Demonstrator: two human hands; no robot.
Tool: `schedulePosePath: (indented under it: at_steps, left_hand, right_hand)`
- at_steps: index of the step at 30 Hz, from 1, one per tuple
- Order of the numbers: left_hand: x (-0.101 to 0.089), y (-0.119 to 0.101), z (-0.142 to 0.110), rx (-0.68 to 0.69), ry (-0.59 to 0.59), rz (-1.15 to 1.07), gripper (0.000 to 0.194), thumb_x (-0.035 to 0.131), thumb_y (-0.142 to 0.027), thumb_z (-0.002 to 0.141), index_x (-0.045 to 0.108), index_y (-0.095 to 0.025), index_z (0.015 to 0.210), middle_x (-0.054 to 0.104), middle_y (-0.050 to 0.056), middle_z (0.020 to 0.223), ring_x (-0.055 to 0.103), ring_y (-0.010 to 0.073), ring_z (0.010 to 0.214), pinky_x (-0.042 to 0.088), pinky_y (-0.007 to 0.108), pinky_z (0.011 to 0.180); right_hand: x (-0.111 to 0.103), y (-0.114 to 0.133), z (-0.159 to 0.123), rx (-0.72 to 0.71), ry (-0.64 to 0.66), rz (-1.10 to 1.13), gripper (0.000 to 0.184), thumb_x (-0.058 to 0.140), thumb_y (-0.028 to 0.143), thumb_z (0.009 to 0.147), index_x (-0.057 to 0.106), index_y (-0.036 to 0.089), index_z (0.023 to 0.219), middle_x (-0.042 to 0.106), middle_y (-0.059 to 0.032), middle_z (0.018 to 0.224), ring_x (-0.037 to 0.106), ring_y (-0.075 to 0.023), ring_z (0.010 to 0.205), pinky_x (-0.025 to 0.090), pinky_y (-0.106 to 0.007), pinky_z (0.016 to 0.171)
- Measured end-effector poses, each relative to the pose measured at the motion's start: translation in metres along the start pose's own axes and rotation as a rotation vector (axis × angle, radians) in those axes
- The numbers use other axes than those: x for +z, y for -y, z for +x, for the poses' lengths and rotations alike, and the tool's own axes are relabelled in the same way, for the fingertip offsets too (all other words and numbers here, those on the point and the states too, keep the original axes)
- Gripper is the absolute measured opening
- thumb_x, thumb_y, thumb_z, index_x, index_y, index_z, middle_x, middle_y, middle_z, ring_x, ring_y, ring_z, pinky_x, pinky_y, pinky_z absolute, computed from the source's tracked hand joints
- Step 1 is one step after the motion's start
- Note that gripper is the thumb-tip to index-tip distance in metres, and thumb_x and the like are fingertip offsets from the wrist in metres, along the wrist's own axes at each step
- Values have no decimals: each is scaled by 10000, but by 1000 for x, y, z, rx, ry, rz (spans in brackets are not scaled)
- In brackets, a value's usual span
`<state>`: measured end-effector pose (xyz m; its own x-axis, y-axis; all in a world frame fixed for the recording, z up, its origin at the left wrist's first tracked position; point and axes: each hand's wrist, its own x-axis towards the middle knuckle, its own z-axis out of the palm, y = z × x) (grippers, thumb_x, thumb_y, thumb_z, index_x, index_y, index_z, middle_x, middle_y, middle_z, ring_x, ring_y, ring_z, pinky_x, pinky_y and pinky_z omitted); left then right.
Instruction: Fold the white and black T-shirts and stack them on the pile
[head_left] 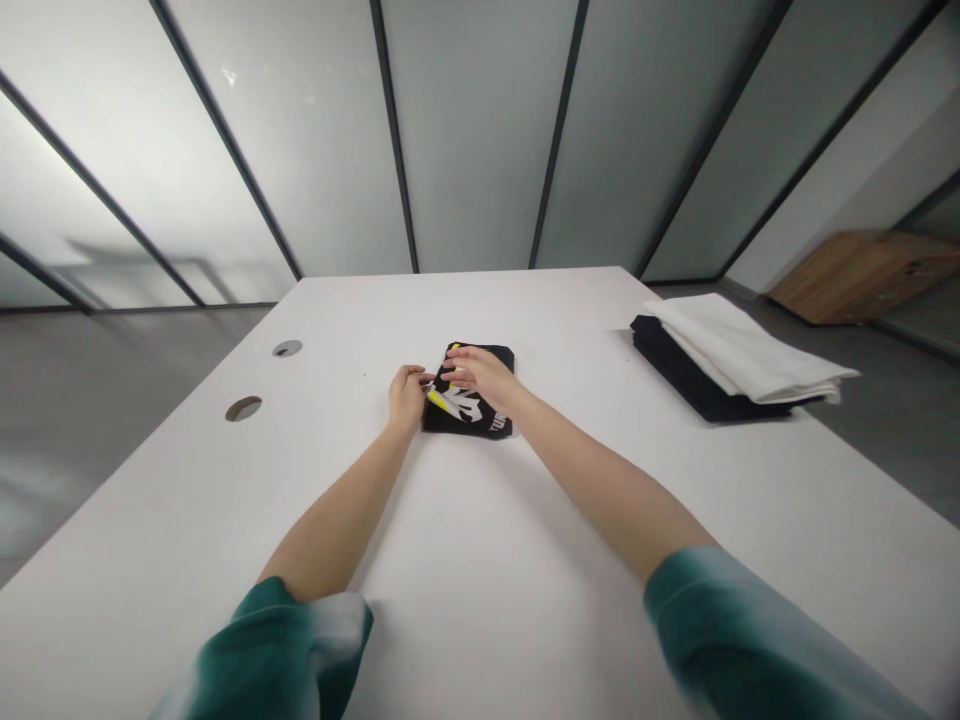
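A folded black T-shirt (487, 405) with a white and yellow print and some white letters lies flat on the white table, in a compact rectangle. At its left edge is my left hand (409, 393), with its fingers bent and their tips closed on the cloth's edge. My right hand (481, 376) reaches over the upper part of the T-shirt from the right. Its fingers are stretched out and slightly apart, pointing left, and they hide part of the print. Whether the right fingertips touch the cloth is hard to make out.
Folded white cloth (739, 345) lies on top of folded black cloth (679, 375) near the table's right edge. Two round holes (244, 408) pierce the white tabletop (360, 330) on the left. Frosted glass panels (480, 130) stand behind the table, and a wooden cabinet (862, 275) is at far right.
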<state>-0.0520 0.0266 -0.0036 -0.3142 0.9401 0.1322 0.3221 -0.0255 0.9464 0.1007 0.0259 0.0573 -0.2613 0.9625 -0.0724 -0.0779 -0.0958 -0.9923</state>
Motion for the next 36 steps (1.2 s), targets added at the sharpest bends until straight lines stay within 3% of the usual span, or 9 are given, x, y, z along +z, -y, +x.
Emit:
schedulePosePath:
  at_steps: [4,8,12,16,20,23,26,32,36]
  left_hand:
    - [-1,-7,-10,119,81,159,239,502,-417,821,609,-210,877,668,33,800,632,206,796,499,343,772]
    - [-8,-10,-15,369,229,277,235,556,-356,753,634,-200,911,609,54,960,597,195,835,506,356,808]
    - [-22,-14,-7,561,480,404,204,534,-272,703,648,-199,855,600,58,980,598,223,950,487,390,925]
    - [-31,-22,-3,545,630,611,205,542,-315,748,664,-188,852,615,71,961,617,233,880,502,399,871]
    - [-27,-26,-14,605,629,684,369,624,-503,784,675,-195,979,631,85,1012,628,250,920,514,401,868]
    - [-15,-22,-27,727,566,671,434,655,-497,802,655,-203,1122,621,106,1156,605,271,1063,496,422,953]
    - [0,-18,-36,828,463,669,326,608,-385,869,673,-201,1130,608,119,1218,574,277,1144,476,438,1005]
    - [12,-16,-36,826,372,511,259,477,-300,964,707,-220,1054,684,71,1047,651,195,967,539,345,892]
    - [10,-15,-36,837,296,429,275,473,-340,974,712,-213,1022,698,66,1026,668,175,925,548,309,849]
  right_hand:
    - [-35,-12,-15,-254,-105,-511,148,573,227,842,652,186,960,689,-67,1010,650,-198,960,482,-394,949]
    - [-67,-35,-43,-473,26,-972,325,638,345,850,675,167,1120,634,-139,1229,572,-269,1168,417,-462,1045]
    - [-81,-56,-67,-532,105,-1218,526,665,411,852,597,179,1319,485,-167,1454,421,-309,1357,376,-495,1088]
    - [-81,-60,-71,-489,45,-1331,456,622,386,889,625,195,1303,497,-160,1438,450,-304,1321,406,-473,1055]
    - [-85,-52,-64,-443,-74,-1395,384,571,225,883,651,214,1258,537,-128,1379,519,-283,1207,436,-421,1002]
    - [-98,-48,-59,-316,-235,-1394,408,520,159,873,619,174,1268,579,-145,1287,569,-264,1104,462,-370,927]
    - [-106,-46,-56,-211,-305,-1380,378,565,256,868,608,150,1228,629,-147,1178,590,-269,1052,456,-358,892]
    - [-96,-45,-55,-152,-343,-1388,460,590,536,863,600,182,1156,669,-138,1138,602,-298,1047,432,-380,873]
    - [-94,-41,-52,-31,-356,-1388,311,532,386,925,587,192,1163,707,-118,1030,648,-271,945,452,-339,774]
